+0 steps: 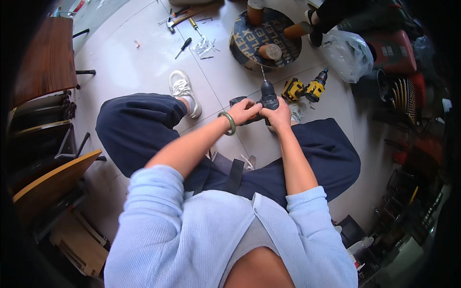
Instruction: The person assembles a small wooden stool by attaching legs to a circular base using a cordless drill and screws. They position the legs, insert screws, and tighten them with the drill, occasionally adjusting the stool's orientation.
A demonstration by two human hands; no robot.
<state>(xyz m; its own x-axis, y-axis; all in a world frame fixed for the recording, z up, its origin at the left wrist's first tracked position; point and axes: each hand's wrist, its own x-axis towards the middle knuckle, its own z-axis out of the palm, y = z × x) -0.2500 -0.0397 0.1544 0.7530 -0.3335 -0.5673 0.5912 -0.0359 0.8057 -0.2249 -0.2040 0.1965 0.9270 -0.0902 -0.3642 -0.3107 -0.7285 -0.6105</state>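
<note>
A black cordless drill (269,98) is held between my two hands, its long bit pointing away from me. My right hand (279,114) is closed around the back of the drill's body. My left hand (244,111), below a green bangle, has its fingers bent round the handle, toward the battery end. In line with the bit is a round wooden seat (240,52), lying underside up with three stubby wooden legs, one of them the nearest leg (270,51). The bit's tip appears close to the seat's near rim; I cannot tell whether they touch.
Two yellow-and-black power tools (304,89) lie right of the drill. A screwdriver (184,47), a hammer (171,25) and small hardware in a plastic bag (204,46) are on the tiles. A clear bag (347,55) and red case (394,53) sit right; wooden furniture (45,60) stands left.
</note>
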